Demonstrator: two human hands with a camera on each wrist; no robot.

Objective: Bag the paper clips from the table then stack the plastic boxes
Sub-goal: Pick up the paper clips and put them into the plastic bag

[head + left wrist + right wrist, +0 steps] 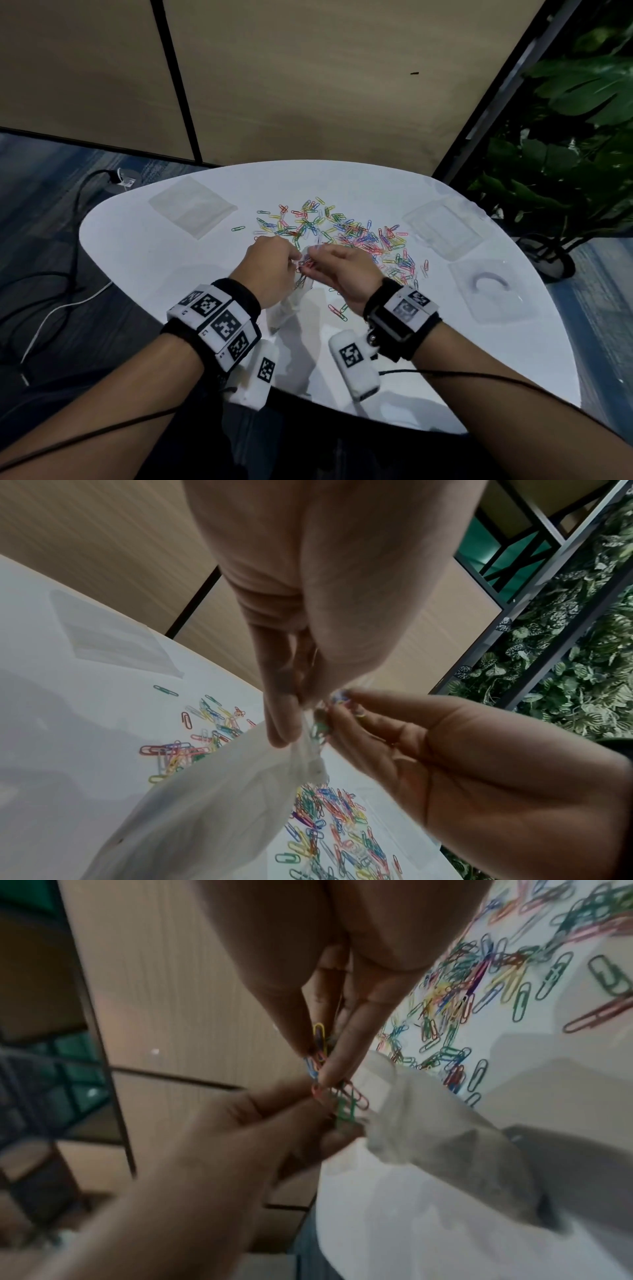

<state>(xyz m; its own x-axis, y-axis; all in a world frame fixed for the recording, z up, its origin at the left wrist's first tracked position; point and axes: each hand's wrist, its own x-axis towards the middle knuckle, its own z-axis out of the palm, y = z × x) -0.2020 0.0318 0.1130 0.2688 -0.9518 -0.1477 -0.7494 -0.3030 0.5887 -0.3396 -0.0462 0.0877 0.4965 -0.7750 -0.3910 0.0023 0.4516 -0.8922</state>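
Many coloured paper clips (346, 233) lie scattered over the middle of the white table (154, 260). Just in front of the pile, my left hand (294, 261) pinches the mouth of a clear plastic bag (291, 303), which hangs down toward the table. My right hand (315, 263) pinches a small bunch of clips (320, 1045) right at the bag's mouth (377, 1085). In the left wrist view my left fingers (279, 723) grip the bag's (222, 791) rim. Two clear plastic boxes (443, 228) (486, 287) lie apart at the right.
A second clear bag (193, 205) lies flat at the table's back left. A few stray clips (337, 311) lie near my right wrist. Cables (51, 308) run over the floor on the left, and a potted plant (565, 154) stands to the right of the table.
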